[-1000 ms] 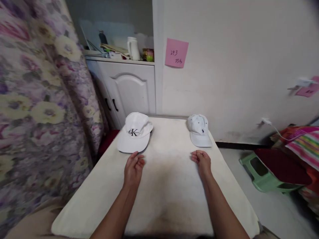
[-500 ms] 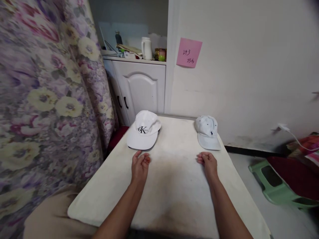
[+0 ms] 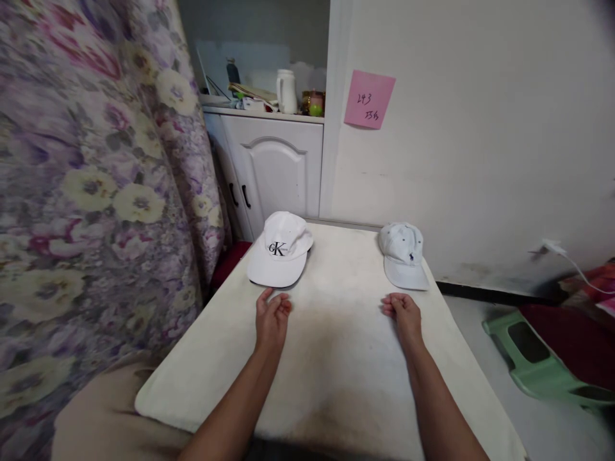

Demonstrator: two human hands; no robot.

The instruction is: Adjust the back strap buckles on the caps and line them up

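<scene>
A white baseball cap [image 3: 281, 256] with a dark "CK" print rests on the left side of the table, its brim pointing at me. On the right lies a pale blue baseball cap [image 3: 404, 259] with a small dark emblem, brim also facing my way. My left hand [image 3: 271, 320] is just in front of the white cap's brim, fingers loosely bent and apart, holding nothing. Just short of the pale blue cap's brim, my right hand [image 3: 405, 317] has its fingers loosely curled, with nothing visible in them.
A cream cloth covers the table [image 3: 336, 371]. Floral curtain [image 3: 110, 211] hangs on the left. Behind stands a white cabinet [image 3: 278, 166] with a white jug [image 3: 287, 93] on its shelf. A pink note [image 3: 369, 99] is on the wall. A green stool [image 3: 528, 358] stands right.
The camera view has shifted slightly, so the caps and room appear a little further right. Both hands keep nearly the same pose, and the caps stay in place on the table.
</scene>
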